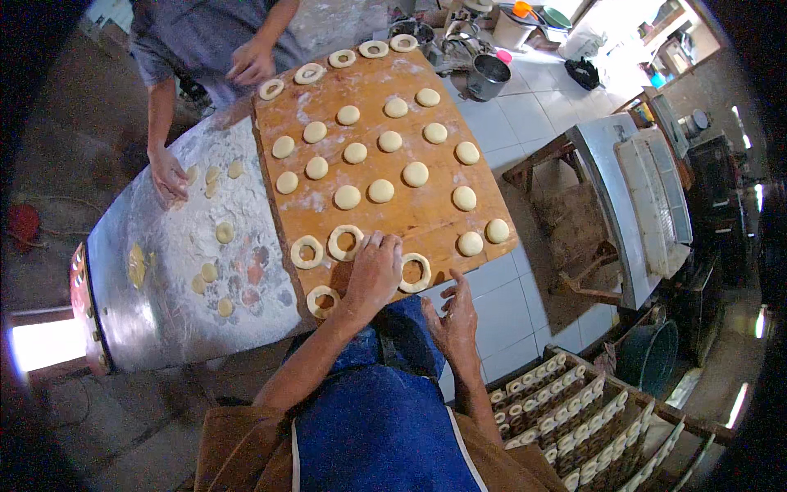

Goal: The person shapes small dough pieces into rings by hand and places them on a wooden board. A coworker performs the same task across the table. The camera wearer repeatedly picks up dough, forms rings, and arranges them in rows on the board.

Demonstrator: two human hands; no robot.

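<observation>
Dough rings [426, 275] lay along the near edge of a wooden board [410, 217], with round dough pieces [380, 191] beyond. The left hand [375, 269], fingers bent, was between two rings; whether it gripped dough could not be told. The right hand [453, 318], fingers spread and apparently unloaded, stood apart from it at the board's edge. Gaps presumably kept soft pieces from sticking; flour on the metal tabletop [135, 316] probably did likewise.

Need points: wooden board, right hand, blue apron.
Wooden board [373, 169], head view: bare wood near its middle.
Right hand [452, 324], head view: middle of the hand.
Blue apron [381, 435], head view: front panel.
</observation>
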